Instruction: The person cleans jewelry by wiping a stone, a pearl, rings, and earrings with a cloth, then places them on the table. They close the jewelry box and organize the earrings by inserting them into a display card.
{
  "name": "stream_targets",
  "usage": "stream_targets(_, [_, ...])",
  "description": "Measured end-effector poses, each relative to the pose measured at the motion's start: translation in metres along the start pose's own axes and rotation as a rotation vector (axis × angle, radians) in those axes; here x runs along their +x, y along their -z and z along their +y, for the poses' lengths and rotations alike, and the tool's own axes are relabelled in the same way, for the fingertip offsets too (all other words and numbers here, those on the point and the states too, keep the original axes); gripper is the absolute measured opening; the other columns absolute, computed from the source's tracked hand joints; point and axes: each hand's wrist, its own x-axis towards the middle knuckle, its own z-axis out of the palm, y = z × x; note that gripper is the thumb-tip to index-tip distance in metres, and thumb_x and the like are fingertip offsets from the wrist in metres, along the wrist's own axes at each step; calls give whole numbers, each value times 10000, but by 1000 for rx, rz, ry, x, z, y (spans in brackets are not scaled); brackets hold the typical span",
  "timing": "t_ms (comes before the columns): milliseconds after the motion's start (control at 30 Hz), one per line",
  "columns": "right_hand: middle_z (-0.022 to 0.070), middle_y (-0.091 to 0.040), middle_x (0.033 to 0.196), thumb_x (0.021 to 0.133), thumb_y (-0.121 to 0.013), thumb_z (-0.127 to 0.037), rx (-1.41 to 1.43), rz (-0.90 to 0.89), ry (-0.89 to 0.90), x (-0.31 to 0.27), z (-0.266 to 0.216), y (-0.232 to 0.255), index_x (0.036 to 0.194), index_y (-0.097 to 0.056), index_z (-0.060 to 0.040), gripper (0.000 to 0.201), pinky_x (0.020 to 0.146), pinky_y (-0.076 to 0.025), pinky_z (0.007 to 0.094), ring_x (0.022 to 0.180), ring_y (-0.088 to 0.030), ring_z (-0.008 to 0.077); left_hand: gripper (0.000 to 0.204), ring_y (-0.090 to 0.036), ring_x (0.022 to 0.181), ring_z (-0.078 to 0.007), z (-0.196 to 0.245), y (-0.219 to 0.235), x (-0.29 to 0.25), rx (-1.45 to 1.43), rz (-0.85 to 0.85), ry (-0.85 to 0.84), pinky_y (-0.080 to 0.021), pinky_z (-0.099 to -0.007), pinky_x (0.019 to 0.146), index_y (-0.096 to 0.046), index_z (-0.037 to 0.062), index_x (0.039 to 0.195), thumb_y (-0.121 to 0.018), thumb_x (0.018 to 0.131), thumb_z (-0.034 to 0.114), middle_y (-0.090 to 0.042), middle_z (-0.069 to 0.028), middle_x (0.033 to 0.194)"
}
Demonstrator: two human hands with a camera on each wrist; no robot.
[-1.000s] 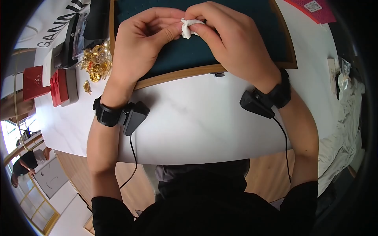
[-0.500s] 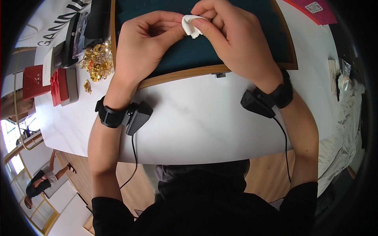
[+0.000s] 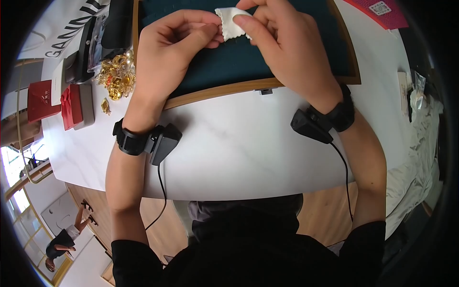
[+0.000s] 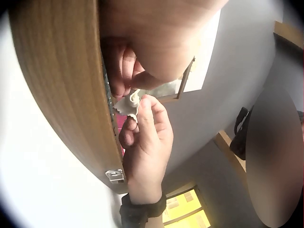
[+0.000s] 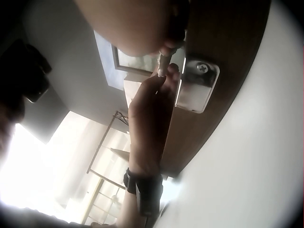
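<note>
A small white cloth [image 3: 230, 24] with a scalloped edge is held up over the dark green lined tray [image 3: 220, 67]. My right hand [image 3: 296, 52] pinches it between thumb and fingers. My left hand [image 3: 169, 52] has thumb and fingertips brought together at the cloth's left edge. In the left wrist view the cloth [image 4: 127, 105] hangs creased between both hands, the right hand [image 4: 149, 147] gripping it from below. The right wrist view shows a bit of the cloth [image 5: 164, 64] at the fingertips of the left hand [image 5: 149, 114]. Whatever lies inside the cloth is hidden.
Gold jewellery [image 3: 116, 76] is heaped left of the tray, with one gold piece [image 3: 105, 106] apart. Red boxes [image 3: 71, 106] stand farther left. The tray has a wooden rim [image 3: 215, 93] and a metal latch [image 3: 266, 91]. A person [image 3: 62, 241] is in the background.
The cloth has gone from bunched to more spread out, its scalloped edge now showing. My right hand has shifted slightly, drawing back a little. The person in the background has moved.
</note>
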Motion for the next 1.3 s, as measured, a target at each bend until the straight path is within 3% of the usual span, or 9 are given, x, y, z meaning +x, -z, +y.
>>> stream_targets(167, [159,-637,767,942,-634,-19,-43,78,99,1,3,1,1064,-616,26,131,589,-481,320,642,-633,282,154,-714,860,-136,0,-1,-1,-75,-52,14,-575,-239,818,-706,-45,1094,-636,962,-7,-744,-112,948])
stream_targets(367, [163,-664,871,951,-600,-13,129,26,235,0,-3,1,1081,-657,31,149,620,-498,314,678,-649,271,295,-695,912,-139,0,-1,-1,-13,-81,19,-540,-249,864,-600,-35,1280,-618,992,29,-737,-110,1001])
stream_targets(700, [119,-703,771,938,-645,-93,-33,-89,152,-6,10,-5,949,-703,-39,81,602,-531,335,675,-689,287,342,-674,918,-126,-5,-3,-5,57,-149,-3,-533,-254,886,-560,-48,1321,-612,987,5,-731,-74,1016])
stream_targets(767, [42,-642,774,939,-676,-66,-92,-92,224,-8,14,-6,1047,-685,-26,116,540,-439,277,606,-568,127,339,-672,918,-124,-5,-3,-4,28,-149,2,-533,-257,885,-561,-49,1318,-611,988,6,-730,-70,1015])
stream_targets(800, [42,-642,774,939,-676,-66,-91,-91,225,-8,13,-5,1047,-685,-26,116,540,-439,277,606,-568,127,333,-672,914,-125,-5,-3,-4,21,-152,-14,-533,-257,879,-564,-49,1314,-610,990,10,-730,-75,1012])
stream_targets(867, [131,-710,750,929,-675,-126,-43,-26,150,-8,8,-6,994,-674,-44,105,587,-531,331,634,-687,283,327,-672,911,-126,-5,-2,-4,16,-155,-28,-534,-257,873,-568,-49,1309,-609,991,14,-730,-80,1009])
stream_targets(1000, [86,-684,783,910,-687,-125,-77,-72,89,-7,6,-3,952,-647,-63,85,593,-535,341,692,-675,263,307,-676,905,-134,-4,-4,-2,42,-151,-24,-536,-256,853,-577,-57,1287,-614,994,30,-730,-96,1000])
stream_targets(1067, [140,-612,854,915,-647,-37,-134,-80,175,0,-1,-1,1031,-669,-4,122,640,-523,369,698,-641,318,303,-677,903,-136,-3,-3,-3,29,-133,-4,-537,-256,848,-580,-59,1280,-616,995,34,-730,-101,998])
stream_targets(1300, [133,-596,908,892,-666,-24,-84,-51,226,-2,3,-3,1003,-688,1,116,642,-522,374,736,-637,314,289,-674,896,-128,-1,-4,-3,45,-133,-4,-534,-248,832,-588,-55,1257,-632,983,26,-726,-87,993])
